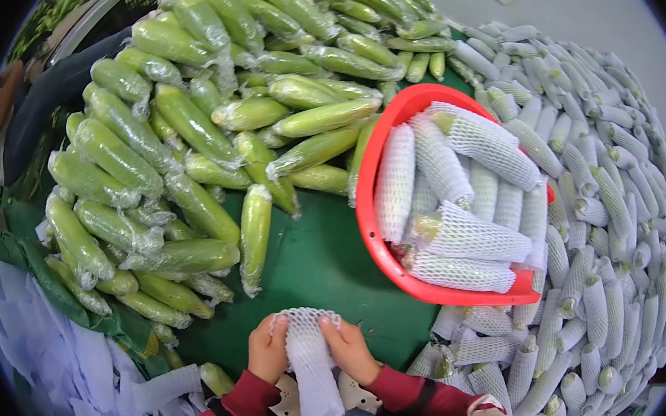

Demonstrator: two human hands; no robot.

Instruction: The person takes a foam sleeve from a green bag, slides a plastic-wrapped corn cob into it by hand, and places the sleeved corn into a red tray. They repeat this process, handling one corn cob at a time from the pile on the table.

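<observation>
Near the bottom centre, a white foam net sleeve (311,368) hangs between my two hands, its top edge stretched wide. My left hand (267,350) is closed on the left side of that edge, and my right hand (351,350) is closed on the right side. The sleeve looks flat, with no corn inside. Just ahead is the green table (313,249). A single plastic-wrapped corn cob (256,238) lies beyond my left hand, at the edge of a large heap of wrapped cobs (190,117).
A red basket (374,228) of net-sleeved cobs stands right of centre. Beyond it, many sleeved cobs (591,264) are piled along the right. Loose foam sleeves (52,351) lie at lower left. Part of another person, a dark sleeve (53,90), shows at upper left.
</observation>
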